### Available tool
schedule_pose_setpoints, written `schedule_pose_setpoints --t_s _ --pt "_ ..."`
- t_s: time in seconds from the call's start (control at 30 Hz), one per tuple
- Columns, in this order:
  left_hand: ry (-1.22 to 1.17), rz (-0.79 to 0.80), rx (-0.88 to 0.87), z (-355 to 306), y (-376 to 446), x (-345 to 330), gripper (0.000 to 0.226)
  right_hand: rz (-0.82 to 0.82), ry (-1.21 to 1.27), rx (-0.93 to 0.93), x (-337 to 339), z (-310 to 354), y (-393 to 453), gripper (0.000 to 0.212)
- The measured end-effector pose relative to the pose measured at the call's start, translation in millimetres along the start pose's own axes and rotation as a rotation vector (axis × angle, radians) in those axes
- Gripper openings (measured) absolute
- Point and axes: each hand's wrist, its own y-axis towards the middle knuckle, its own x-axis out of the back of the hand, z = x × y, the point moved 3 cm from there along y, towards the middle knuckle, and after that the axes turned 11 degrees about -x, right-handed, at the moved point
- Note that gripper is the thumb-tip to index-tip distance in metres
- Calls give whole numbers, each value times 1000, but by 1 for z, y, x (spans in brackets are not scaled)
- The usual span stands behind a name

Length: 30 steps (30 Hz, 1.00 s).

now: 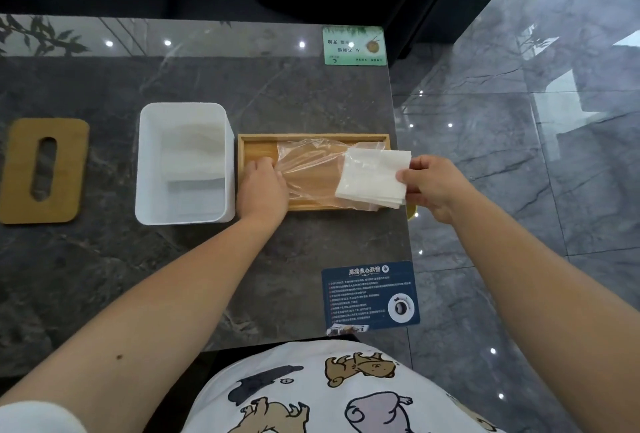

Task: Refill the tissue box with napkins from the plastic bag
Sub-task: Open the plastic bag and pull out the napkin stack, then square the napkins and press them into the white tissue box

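Both hands are engaged at centre frame: the left hand (262, 186) presses down on the left end of the plastic bag (310, 169), fingers curled over the film and pinning it, while the right hand (431, 186) pinches a stack of napkins (372, 176) between thumb and fingers at the stack's right edge. At the bottom of the frame a printed shirt (332, 394) is visible, and just above it, right of centre, a dark blue notice card (370, 294) lies on the grey marble table (173, 276). Further up, the bag lies in a shallow wooden tray (258, 143) at centre; it is clear, crinkled and looks nearly flat. The napkins are white, square-cut and neatly aligned, part still under the film and part projecting past the tray's right end. Judgement: extraction of this stack is under way and not complete. Immediately left of the tray, touching or nearly so, stands the white tissue box (145, 162), open at the top, already holding a layer of white napkins with ample room above. Its wooden lid (43, 169), slotted, lies well apart at the left edge of the frame. Remaining, as judged: free the stack, place it in the box, refit the lid. A green card (353, 46) lies at the table's far edge, upper right of centre.
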Motion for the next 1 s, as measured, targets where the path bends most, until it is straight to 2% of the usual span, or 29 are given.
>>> schedule_pose_setpoints --t_s 0.17,0.4,0.5,0.6,0.67,0.73,0.87,0.93,1.0 --pt "50 25 -26 -3 -6 -1 33 31 176 -5 24 -18 -5 14" --pt "99 93 -19 -5 -15 1 57 -42 366 72 72 -35 -19 13" --pt "75 118 -4 -5 -20 7 59 -124 447 176 88 -26 -41 15" --pt "29 32 -130 -17 -32 20 51 -65 539 264 77 -16 -72 14" --pt "-125 10 -206 -28 -47 28 41 76 646 291 52 -13 -93 15" --pt "-405 108 -132 -33 -68 32 35 221 752 263 18 -14 -110 15" --pt "-1187 424 320 -32 -114 30 69 376 874 128 -54 -33 -132 25" --pt "-1413 471 386 -26 -130 33 80 411 902 72 -84 -48 -142 29" --pt "-1544 418 369 -17 -144 42 83 422 891 38 -109 -64 -153 27"
